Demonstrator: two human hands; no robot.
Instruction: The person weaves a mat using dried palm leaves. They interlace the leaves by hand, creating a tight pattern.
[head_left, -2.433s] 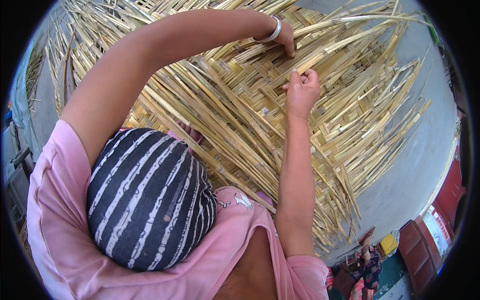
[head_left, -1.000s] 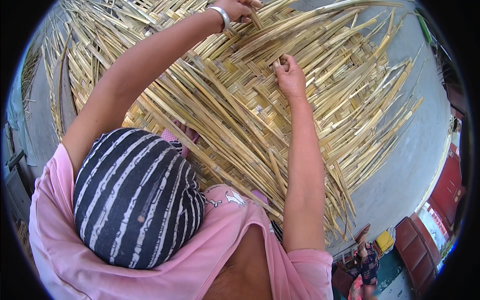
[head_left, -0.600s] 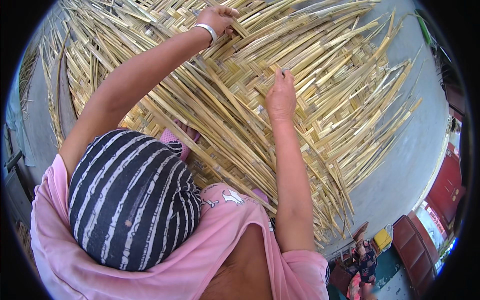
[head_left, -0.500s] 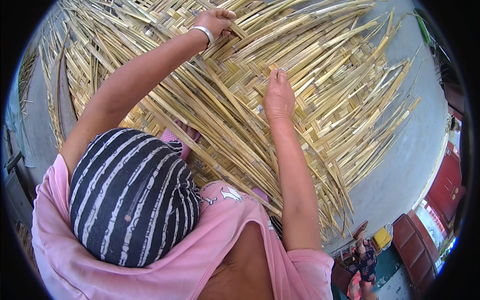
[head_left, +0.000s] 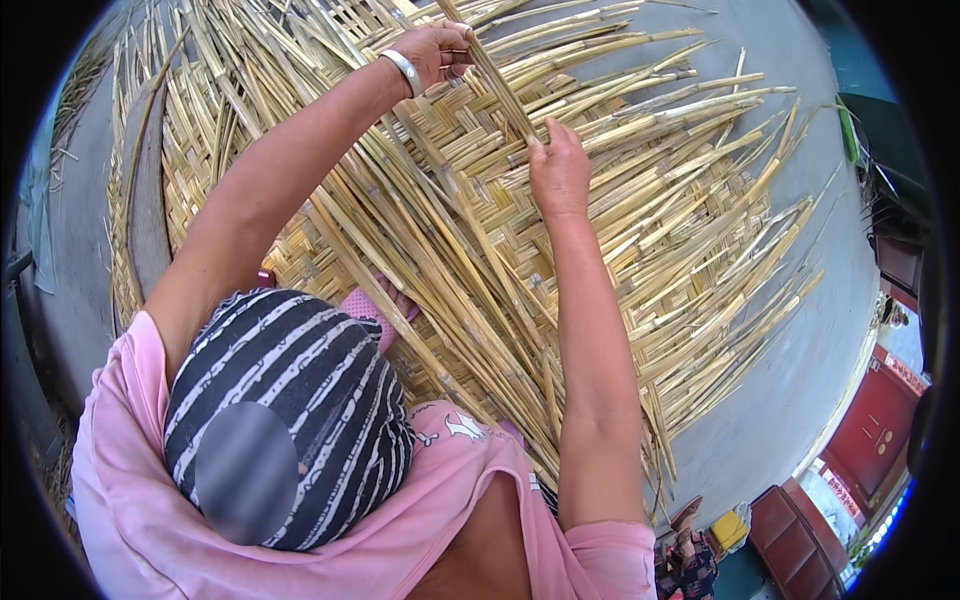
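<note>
A broad mat of woven split cane (head_left: 480,130) spreads over the ground before me, its long loose strips fanning out past the weave. A flat cane strip (head_left: 500,85) slants above it between my hands. My left hand (head_left: 435,55), with a pale bangle at its wrist, is closed on the strip toward its far end. Nearer to me, my right hand (head_left: 560,172) pinches the strip between thumb and fingers. Many more long cane strips (head_left: 430,240) lie diagonally across the mat, below my right hand and in front of my knee.
A long, dark curved piece of wood (head_left: 150,190) lies on the mat's left side. My foot in a pink slipper (head_left: 365,312) rests on the weave. Grey concrete (head_left: 790,200) borders the mat. At lower right are a dark red seat (head_left: 795,545), a yellow container (head_left: 730,528) and another person's leg (head_left: 687,525).
The strip between my hands has been raised and now shows clearly above the mat. My right hand has turned and moved slightly up, while my left stays nearly in place. My view has shifted slightly.
</note>
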